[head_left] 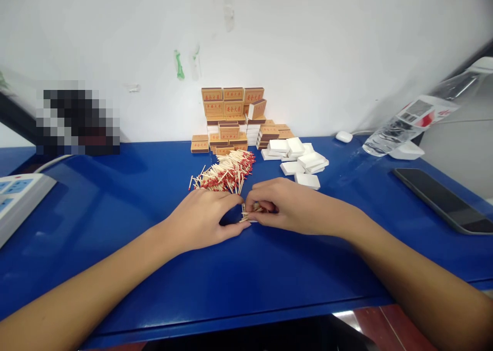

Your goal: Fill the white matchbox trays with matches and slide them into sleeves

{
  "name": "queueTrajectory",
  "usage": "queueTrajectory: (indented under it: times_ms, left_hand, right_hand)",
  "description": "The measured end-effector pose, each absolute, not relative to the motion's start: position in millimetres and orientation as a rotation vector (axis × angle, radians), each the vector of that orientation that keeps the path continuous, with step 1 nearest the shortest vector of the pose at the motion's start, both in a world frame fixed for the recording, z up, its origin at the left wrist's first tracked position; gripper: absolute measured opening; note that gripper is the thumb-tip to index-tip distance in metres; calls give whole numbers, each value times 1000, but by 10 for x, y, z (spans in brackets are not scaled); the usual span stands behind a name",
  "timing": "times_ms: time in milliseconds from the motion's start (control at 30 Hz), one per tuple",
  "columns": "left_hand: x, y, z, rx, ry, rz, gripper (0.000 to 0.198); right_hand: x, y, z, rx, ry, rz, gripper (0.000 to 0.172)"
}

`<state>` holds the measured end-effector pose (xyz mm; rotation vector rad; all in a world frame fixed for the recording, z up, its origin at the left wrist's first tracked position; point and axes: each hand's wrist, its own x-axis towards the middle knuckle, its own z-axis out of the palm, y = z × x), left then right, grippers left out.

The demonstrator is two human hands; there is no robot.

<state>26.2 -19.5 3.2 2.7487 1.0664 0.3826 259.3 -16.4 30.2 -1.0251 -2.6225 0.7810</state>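
Note:
My left hand and my right hand meet at the middle of the blue table. Between their fingertips is a small bundle of matches, mostly hidden, resting on something white I cannot make out. The fingers of both hands are curled and pinched around it. Just beyond the hands lies a loose heap of red-tipped matches. Behind that, against the wall, stands a stack of orange matchbox sleeves. To its right lies a pile of white inner trays.
A white power strip sits at the left edge. A dark phone lies at the right, with a plastic water bottle and a white earbud case behind it. The table's front edge runs below my forearms.

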Motion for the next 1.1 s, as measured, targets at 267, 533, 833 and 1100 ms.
queueTrajectory:
  times_ms: [267,533,833,1100]
  left_hand:
    - [262,-201,24,2760,1083,388,29]
    - [258,-195,14,2763,1087,384,31]
    - [255,-203,14,2756,1086,384,31]
    - [251,-196,15,2751,1095,382,35]
  right_hand:
    - [2589,-163,326,-1100,-2614,598,12]
    - [2619,-178,337,-1071,-2681,503,9]
    - [2619,-177,336,-1088,-2656,543,10]
    - [2767,-144,396,-1239,-2706,515,7]
